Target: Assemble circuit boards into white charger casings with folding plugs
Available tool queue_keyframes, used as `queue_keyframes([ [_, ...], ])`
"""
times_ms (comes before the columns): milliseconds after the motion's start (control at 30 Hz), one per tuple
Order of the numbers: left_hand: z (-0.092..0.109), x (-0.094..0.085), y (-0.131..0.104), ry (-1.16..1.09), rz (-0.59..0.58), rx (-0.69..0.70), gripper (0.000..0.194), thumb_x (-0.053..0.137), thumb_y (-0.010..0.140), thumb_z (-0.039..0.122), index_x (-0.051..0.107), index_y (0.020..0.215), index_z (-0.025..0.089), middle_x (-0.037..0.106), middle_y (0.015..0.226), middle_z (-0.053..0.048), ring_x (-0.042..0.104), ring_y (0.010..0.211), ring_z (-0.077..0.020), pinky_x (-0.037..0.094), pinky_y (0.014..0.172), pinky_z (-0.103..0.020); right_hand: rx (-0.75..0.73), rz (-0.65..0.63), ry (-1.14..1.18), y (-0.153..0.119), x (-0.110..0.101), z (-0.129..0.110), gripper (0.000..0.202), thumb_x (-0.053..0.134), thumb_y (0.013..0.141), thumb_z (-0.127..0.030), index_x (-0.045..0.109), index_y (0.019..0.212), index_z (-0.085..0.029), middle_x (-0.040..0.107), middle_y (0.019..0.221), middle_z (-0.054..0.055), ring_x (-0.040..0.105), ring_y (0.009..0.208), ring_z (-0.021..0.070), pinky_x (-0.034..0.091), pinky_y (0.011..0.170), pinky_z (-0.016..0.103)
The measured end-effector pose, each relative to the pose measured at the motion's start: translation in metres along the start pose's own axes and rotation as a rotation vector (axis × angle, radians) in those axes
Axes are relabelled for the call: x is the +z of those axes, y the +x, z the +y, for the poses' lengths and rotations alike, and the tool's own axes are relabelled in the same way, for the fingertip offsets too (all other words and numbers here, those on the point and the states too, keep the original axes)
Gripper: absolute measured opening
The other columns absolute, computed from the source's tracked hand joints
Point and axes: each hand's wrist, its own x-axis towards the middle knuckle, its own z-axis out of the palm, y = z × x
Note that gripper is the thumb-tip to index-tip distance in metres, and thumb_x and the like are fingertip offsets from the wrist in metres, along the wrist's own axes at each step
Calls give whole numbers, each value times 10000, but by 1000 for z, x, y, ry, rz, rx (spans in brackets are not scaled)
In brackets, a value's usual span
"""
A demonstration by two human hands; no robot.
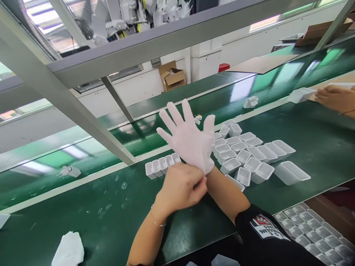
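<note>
My right hand (191, 142) is raised above the bench, wearing a white glove, palm toward me with its fingers spread. My left hand (183, 184) is bare, with a thin bracelet at the wrist. Its fingers pinch the cuff of the white glove (206, 162) at my right wrist. A second white glove (68, 249) appears to lie crumpled on the green bench (111, 221) at lower left. Behind my hands stands a short row of white plastic cups (157, 166). Many more white rectangular cups (244, 157) are grouped to the right of my right wrist.
A conveyor belt (222, 98) runs behind the bench, carrying white parts (251, 102). A metal frame (166, 48) crosses overhead. Another person's hand (334, 98) is at far right, near a white cup (301, 95). At lower right, a box holds rows of white cups (313, 229).
</note>
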Motion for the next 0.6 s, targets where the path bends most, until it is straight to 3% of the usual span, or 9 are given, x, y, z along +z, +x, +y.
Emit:
queue_keyframes([
  [100, 8, 3, -2, -69, -3, 31, 290, 474, 858, 122, 367, 604, 209, 457, 522, 43, 388, 499, -110, 280, 543, -267, 77, 6, -19, 1, 2, 8, 852, -100, 876, -777, -13, 1631, -392, 143, 1738, -10, 363, 1544, 220, 441, 1160, 591],
  [200, 11, 5, -4, -65, -4, -24, 304, 479, 861, 122, 360, 595, 209, 454, 508, 45, 389, 482, -105, 285, 537, -262, 72, 27, 19, 3, 1, 18, 834, 8, 895, -804, 42, 1622, -396, 161, 1736, -10, 352, 1551, 214, 433, 1177, 562],
  [300, 7, 0, -5, 65, -72, -121, 310, 507, 865, 125, 389, 593, 216, 462, 496, 40, 412, 461, -121, 275, 516, -281, 54, 44, -95, 1, -2, 34, 767, 225, 930, -781, 302, 1546, -331, 333, 1682, 54, 491, 1457, 222, 466, 1158, 503],
  [400, 0, -17, -8, 169, -317, -186, 276, 547, 905, 146, 496, 644, 215, 571, 562, 19, 529, 499, -157, 318, 511, -295, 45, 28, -364, -6, 1, 56, 629, 370, 940, -728, 623, 1190, -209, 675, 1338, 128, 700, 1132, 223, 551, 1048, 448],
  [467, -5, -35, -11, 115, -455, -173, 171, 588, 932, 176, 600, 764, 208, 690, 700, 6, 645, 615, -177, 427, 569, -296, 71, -1, -475, -6, 5, 69, 542, 444, 975, -661, 668, 996, -167, 738, 1087, 106, 719, 944, 188, 587, 951, 418],
  [533, -9, -55, -17, 48, -448, -144, 44, 620, 943, 204, 659, 961, 211, 764, 862, 4, 715, 756, -190, 516, 670, -304, 111, -17, -574, 4, 8, 77, 441, 513, 1010, -548, 677, 969, -141, 727, 1013, 74, 701, 890, 159, 592, 892, 387],
  [600, -11, -75, -24, 64, -331, -129, 160, 589, 977, 238, 646, 1125, 213, 784, 972, -7, 738, 849, -197, 555, 733, -314, 147, 3, -709, 28, 7, 75, 344, 560, 1017, -454, 680, 1037, -133, 712, 1055, 62, 691, 946, 165, 586, 899, 386],
])
